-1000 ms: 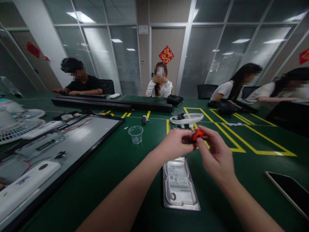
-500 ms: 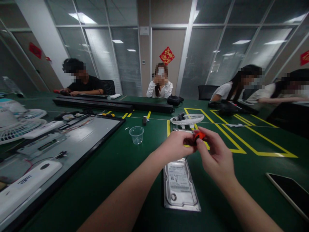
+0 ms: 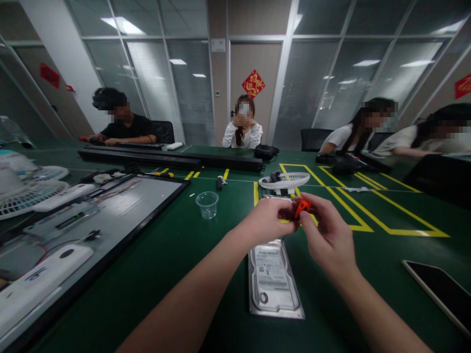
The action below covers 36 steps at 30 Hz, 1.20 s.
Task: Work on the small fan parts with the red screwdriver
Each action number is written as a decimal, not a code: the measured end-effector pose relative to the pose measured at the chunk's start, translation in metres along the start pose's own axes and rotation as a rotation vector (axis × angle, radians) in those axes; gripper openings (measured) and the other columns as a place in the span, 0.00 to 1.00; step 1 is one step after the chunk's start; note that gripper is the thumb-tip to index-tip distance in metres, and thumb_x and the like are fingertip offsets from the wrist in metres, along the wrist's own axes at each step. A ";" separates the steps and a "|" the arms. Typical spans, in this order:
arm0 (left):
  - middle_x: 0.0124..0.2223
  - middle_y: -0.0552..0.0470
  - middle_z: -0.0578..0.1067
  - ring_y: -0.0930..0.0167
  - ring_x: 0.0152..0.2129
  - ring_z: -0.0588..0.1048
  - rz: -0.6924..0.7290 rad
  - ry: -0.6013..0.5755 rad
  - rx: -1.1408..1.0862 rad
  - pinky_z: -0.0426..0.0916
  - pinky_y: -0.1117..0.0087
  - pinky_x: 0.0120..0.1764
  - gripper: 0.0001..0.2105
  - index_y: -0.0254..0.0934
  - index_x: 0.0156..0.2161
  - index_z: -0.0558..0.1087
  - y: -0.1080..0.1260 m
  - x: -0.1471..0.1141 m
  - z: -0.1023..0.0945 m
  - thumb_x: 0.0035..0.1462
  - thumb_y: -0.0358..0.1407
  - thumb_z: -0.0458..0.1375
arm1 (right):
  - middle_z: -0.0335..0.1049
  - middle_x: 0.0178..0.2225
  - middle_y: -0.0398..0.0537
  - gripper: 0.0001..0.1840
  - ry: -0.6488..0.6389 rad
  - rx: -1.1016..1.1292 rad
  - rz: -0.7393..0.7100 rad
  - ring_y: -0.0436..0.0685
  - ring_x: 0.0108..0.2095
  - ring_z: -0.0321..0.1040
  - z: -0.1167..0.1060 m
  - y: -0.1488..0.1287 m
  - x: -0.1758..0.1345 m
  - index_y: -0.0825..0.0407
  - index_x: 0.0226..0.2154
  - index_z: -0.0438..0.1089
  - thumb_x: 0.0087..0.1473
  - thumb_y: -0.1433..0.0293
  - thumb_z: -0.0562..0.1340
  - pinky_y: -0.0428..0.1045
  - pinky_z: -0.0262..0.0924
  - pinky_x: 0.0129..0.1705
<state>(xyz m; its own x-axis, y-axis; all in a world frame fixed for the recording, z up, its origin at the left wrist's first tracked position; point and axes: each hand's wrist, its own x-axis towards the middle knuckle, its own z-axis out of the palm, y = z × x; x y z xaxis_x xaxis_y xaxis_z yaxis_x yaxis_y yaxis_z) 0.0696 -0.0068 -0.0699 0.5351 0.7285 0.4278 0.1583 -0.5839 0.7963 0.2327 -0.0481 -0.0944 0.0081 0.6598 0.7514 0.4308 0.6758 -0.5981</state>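
A small orange-and-black object (image 3: pixel 302 209) is held between my two hands; its kind is too small to make out. My left hand (image 3: pixel 270 215) pinches it from the left, fingers closed and partly hidden. On the other side, the thumb and fingers of my right hand (image 3: pixel 327 225) curl round it. Below them a silver hard drive (image 3: pixel 274 279) lies label up on the table. Just beyond my hands, part of another metal piece (image 3: pixel 277 198) shows, mostly covered by my left hand. A clear plastic cup (image 3: pixel 207 205) stands left of my left hand.
A framed panel (image 3: pixel 147 196) with white parts on it fills the left, beside fan grilles (image 3: pixel 29 198). Behind my hands lies a white round grille (image 3: pixel 285 180). A phone (image 3: pixel 441 289) rests at right. Long black bars (image 3: pixel 169 159) lie farther back; several people sit around.
The orange object has turned slightly between my fingers, showing more of its orange side. Both hands stay almost in place; the whole view has shifted a little.
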 end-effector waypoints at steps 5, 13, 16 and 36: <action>0.32 0.51 0.78 0.71 0.31 0.74 -0.002 0.026 0.079 0.67 0.72 0.34 0.04 0.32 0.34 0.77 -0.001 0.000 -0.001 0.52 0.31 0.63 | 0.74 0.48 0.51 0.20 0.040 -0.057 -0.015 0.62 0.47 0.74 0.002 0.001 0.001 0.45 0.56 0.71 0.61 0.69 0.66 0.62 0.70 0.52; 0.37 0.47 0.82 0.68 0.34 0.77 -0.021 -0.008 0.077 0.70 0.70 0.38 0.07 0.32 0.37 0.79 0.001 0.000 -0.002 0.56 0.33 0.62 | 0.74 0.53 0.52 0.21 0.018 -0.053 -0.011 0.62 0.51 0.73 0.001 -0.001 0.001 0.44 0.59 0.69 0.65 0.70 0.62 0.62 0.67 0.55; 0.32 0.51 0.78 0.71 0.31 0.75 -0.016 0.045 0.057 0.67 0.72 0.34 0.07 0.32 0.35 0.77 0.000 0.000 0.000 0.53 0.35 0.65 | 0.74 0.48 0.51 0.19 0.040 -0.075 -0.027 0.61 0.47 0.74 0.002 0.002 0.002 0.45 0.56 0.71 0.63 0.70 0.65 0.61 0.69 0.51; 0.32 0.52 0.78 0.73 0.30 0.74 -0.008 0.014 0.033 0.66 0.73 0.35 0.03 0.32 0.34 0.77 0.003 0.000 -0.001 0.53 0.28 0.61 | 0.74 0.50 0.50 0.21 0.024 -0.064 -0.021 0.60 0.49 0.74 -0.001 0.000 0.001 0.44 0.58 0.70 0.63 0.69 0.64 0.59 0.68 0.52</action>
<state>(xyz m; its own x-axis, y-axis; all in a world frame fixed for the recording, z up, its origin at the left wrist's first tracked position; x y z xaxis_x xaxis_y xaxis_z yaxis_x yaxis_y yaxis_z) 0.0691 -0.0088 -0.0670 0.5217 0.7380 0.4280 0.1896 -0.5894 0.7853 0.2334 -0.0473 -0.0935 0.0199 0.6370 0.7706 0.4879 0.6665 -0.5636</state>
